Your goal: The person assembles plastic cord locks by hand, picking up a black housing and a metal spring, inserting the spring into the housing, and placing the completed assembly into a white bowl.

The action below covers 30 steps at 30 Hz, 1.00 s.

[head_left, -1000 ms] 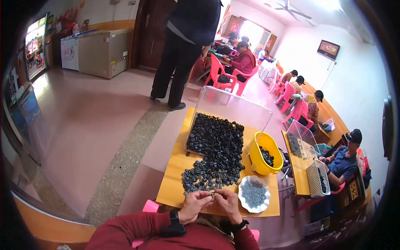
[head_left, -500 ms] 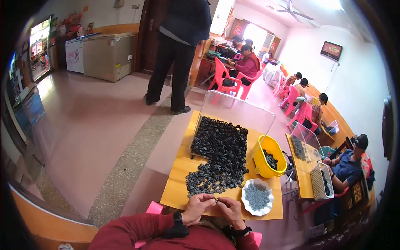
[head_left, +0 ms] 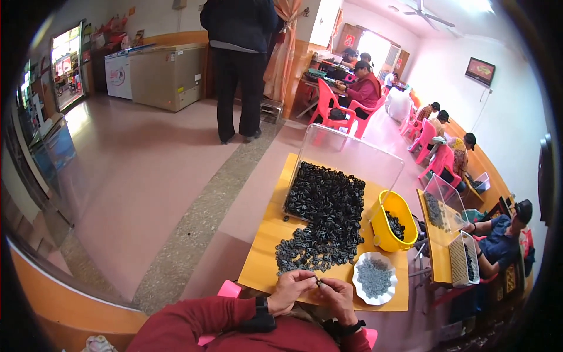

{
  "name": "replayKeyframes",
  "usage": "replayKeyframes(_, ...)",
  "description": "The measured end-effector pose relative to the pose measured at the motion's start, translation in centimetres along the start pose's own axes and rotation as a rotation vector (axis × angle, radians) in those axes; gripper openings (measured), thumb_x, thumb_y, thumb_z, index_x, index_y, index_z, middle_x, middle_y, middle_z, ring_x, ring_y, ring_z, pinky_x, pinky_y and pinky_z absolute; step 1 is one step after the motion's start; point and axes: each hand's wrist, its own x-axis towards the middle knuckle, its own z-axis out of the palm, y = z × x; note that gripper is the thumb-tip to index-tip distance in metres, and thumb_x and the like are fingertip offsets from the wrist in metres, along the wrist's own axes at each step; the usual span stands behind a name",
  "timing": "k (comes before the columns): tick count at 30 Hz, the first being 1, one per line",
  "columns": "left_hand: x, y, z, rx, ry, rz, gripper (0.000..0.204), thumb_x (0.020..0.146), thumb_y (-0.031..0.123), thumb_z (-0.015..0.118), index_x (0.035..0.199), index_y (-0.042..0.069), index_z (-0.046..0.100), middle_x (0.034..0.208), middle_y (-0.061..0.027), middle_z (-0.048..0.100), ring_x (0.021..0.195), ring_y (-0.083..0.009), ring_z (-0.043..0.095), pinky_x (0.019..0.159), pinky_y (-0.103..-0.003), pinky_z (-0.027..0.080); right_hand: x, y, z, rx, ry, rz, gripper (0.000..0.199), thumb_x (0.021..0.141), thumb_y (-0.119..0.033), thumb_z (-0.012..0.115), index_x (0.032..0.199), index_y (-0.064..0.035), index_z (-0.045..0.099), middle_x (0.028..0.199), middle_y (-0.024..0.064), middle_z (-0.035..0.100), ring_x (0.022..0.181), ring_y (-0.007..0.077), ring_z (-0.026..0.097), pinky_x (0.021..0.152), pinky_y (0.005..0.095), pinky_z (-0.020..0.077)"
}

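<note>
"What have you got there?"
"One small dark piece [head_left: 318,281], pinched between my left hand [head_left: 287,293] and right hand [head_left: 338,295], over the table [head_left: 258,267] by its near edge."
"And around it?"
"Black pieces [head_left: 325,202] heaped just beyond; a white dish [head_left: 378,301] at the near right corner, a yellow tub [head_left: 382,237] by the right edge."

Just behind the left hand [head_left: 286,294] I see a black strap [head_left: 261,307], and a bulky black block [head_left: 258,322] bulges out next to it. A dark red left sleeve [head_left: 196,320] ends right behind that. Behind the right hand [head_left: 338,300] runs a slimmer black band [head_left: 350,327], then a matching right sleeve [head_left: 357,342]. Nearer the body than both hands, the top [head_left: 293,337] is the same deep red.
</note>
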Motion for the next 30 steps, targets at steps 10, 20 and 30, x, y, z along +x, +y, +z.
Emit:
replayKeyframes(10,0.2,-0.2,0.0,0.086,0.004,0.032,0.016,0.086,0.005,0.065,0.101,0.001,0.062,0.086,-0.0043,0.065,0.073,-0.0087,0.059,0.064,-0.021,0.048,-0.2,0.1,-0.4,0.009,0.009,0.095,0.025,0.086,-0.006,0.065,0.107,0.0071,0.063,0.087,0.0069,0.068,0.073,0.0112,0.063,0.066,0.0238,0.0523)
replayKeyframes(20,0.6,0.9,0.1,0.02,-0.016,-0.026,0.014,0.087,0.002,0.063,0.101,0.001,0.06,0.089,-0.0062,0.065,0.079,-0.0118,0.064,0.073,-0.022,0.054,1.0,0.1,-0.8,0.12,-0.044,0.09,0.025,0.085,-0.002,0.067,0.108,0.0052,0.062,0.089,0.0069,0.068,0.075,0.0109,0.064,0.067,0.0238,0.0533)
replayKeyframes(30,-0.1,0.6,0.2,0.0,-0.011,-0.06,0.015,0.088,0.003,0.063,0.102,0.001,0.059,0.092,-0.0062,0.065,0.083,-0.0121,0.064,0.077,-0.023,0.054,0.4,0.0,-0.8,0.193,-0.045,0.11,0.021,0.084,0.0,0.066,0.105,0.0021,0.063,0.089,0.0089,0.069,0.074,0.0137,0.066,0.069,0.0286,0.0578)
